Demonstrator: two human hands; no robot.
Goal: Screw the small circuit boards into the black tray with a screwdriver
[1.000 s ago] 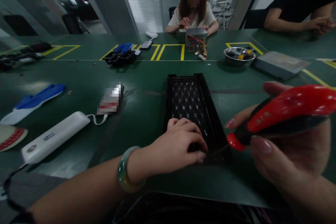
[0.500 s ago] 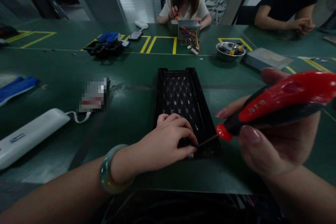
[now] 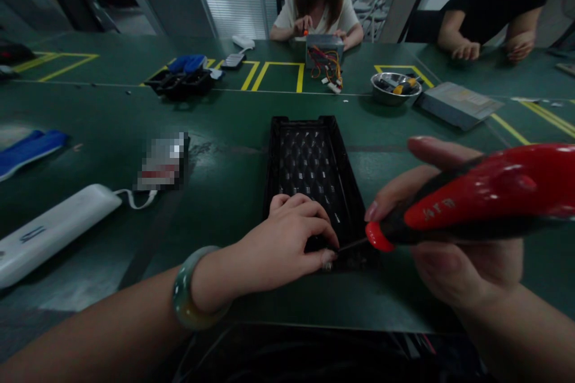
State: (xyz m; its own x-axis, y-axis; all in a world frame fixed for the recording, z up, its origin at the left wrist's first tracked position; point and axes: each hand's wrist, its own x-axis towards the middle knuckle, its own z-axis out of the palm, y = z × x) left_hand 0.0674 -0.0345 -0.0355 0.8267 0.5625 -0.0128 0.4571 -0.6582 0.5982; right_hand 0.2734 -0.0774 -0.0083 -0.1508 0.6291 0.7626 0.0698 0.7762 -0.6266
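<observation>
A black plastic panel with raised side walls and a patterned floor lies lengthwise before me. My left hand, with a green bangle at its wrist, is closed over the panel's near end. Its thumb and index finger come together there. In my right hand is a red and black screwdriver, its thick handle pointing right. The thin shaft reaches left to the left thumb and index fingertips. Whatever lies right under the tip is too dark and small to make out.
A white power bank is cabled to a pixelated device at left. Farther back are a black tray, a metal bowl of tools and a grey metal box. Two people sit opposite, one at a wired metal unit.
My right hand has rolled and lowered the screwdriver handle, while its tip stays at the left fingertips. My left hand keeps its place. The right-hand person's clasped hands have come apart.
</observation>
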